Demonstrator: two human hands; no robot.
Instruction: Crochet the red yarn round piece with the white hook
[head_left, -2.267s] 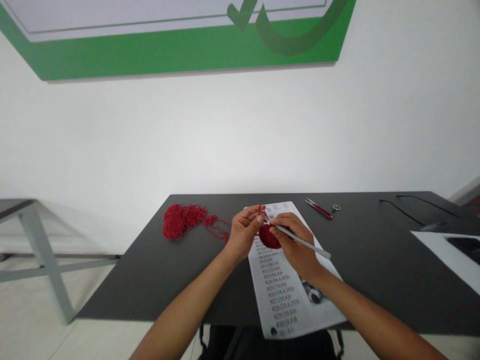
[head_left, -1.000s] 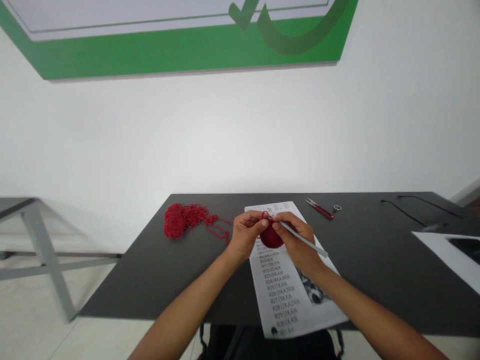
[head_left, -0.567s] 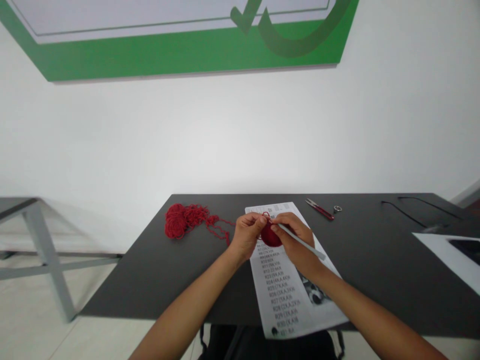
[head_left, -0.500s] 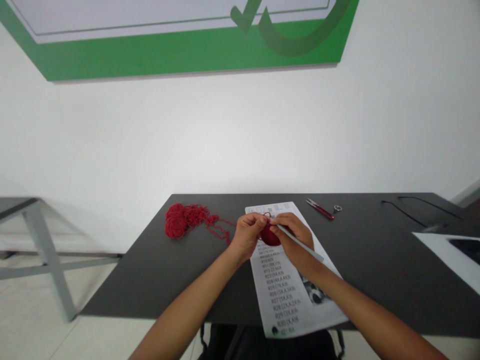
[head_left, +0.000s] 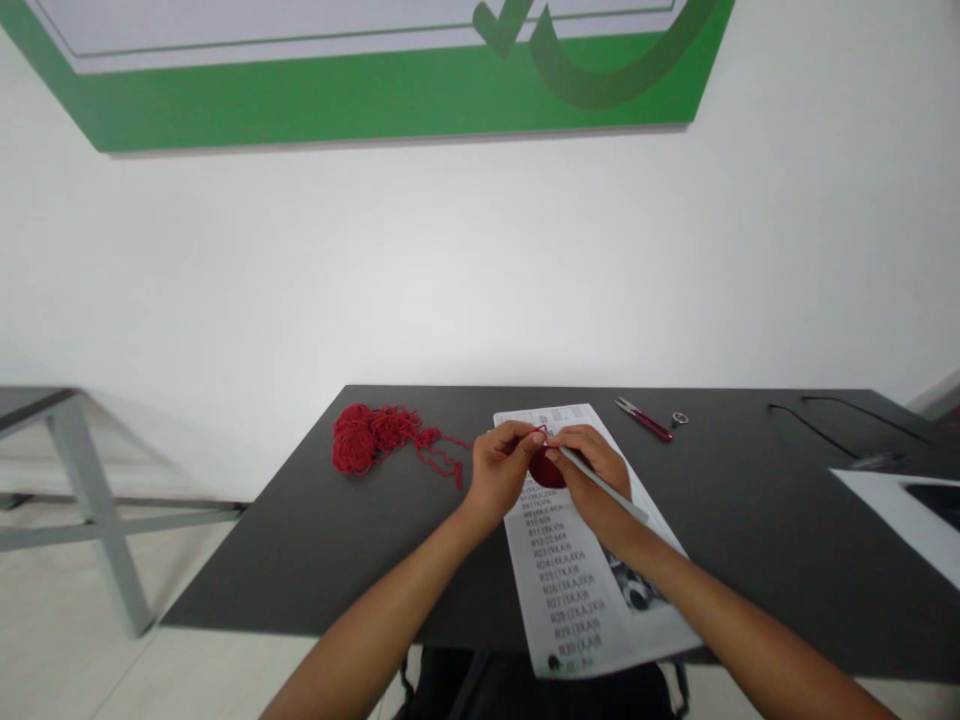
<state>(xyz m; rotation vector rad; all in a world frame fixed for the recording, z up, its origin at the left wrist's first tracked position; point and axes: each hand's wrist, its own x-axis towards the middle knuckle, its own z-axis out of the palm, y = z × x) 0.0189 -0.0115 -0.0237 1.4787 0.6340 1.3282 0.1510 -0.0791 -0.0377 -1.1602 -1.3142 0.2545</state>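
Observation:
Between my hands is a small round red crochet piece [head_left: 548, 470], held above a printed pattern sheet [head_left: 559, 570]. My left hand [head_left: 504, 467] is closed, its thumb and fingers pinching the piece's left edge and the red yarn. Closed around a light grey crochet hook [head_left: 604, 483], my right hand [head_left: 596, 470] has its fingertips at the top of the piece. The hook's handle slants down over the right wrist, while its tip is hidden at the stitches. A loose ball of red yarn [head_left: 354, 440] lies to the left, its strands trailing toward my left hand.
Red-handled thread snips [head_left: 645, 419] and a small metal ring [head_left: 679, 419] lie beyond my right hand on the dark table [head_left: 360, 560]. Farther right are a pair of glasses [head_left: 817, 430] and a white sheet [head_left: 885, 510]. A wall with a green-bordered board [head_left: 390, 118] stands behind.
The fingertips of both hands have shifted slightly at the top of the crochet piece, and a small yarn loop there looks different. The whole view has moved a little.

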